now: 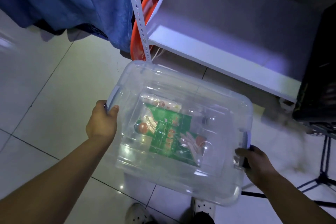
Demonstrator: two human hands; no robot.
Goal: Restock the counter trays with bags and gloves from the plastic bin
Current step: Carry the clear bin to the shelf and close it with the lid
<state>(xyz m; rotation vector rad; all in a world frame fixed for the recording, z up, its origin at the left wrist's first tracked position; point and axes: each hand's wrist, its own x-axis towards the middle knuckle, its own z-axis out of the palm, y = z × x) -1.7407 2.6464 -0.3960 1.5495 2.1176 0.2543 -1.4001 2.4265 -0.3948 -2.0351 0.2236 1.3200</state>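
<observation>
Both hands hold the clear plastic bin (181, 132) up over the tile floor (45, 87): L hand (101, 120) grips one end handle, R hand (254, 163) the other. Green glove pack (172, 132) lies inside, lid shut.

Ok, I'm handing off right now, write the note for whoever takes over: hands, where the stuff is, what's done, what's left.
Left hand: gripping the latch handle on the left end of the plastic bin.
Right hand: gripping the handle on the right end.
The bin is lidded, held in the air over the tiled floor, in front of the white shelf. Through the clear lid a green glove packet and a white packet show inside.
Done: bin is in hand.
Left: no counter trays in view; carry the bin to them, open it, restock bags and gloves.
</observation>
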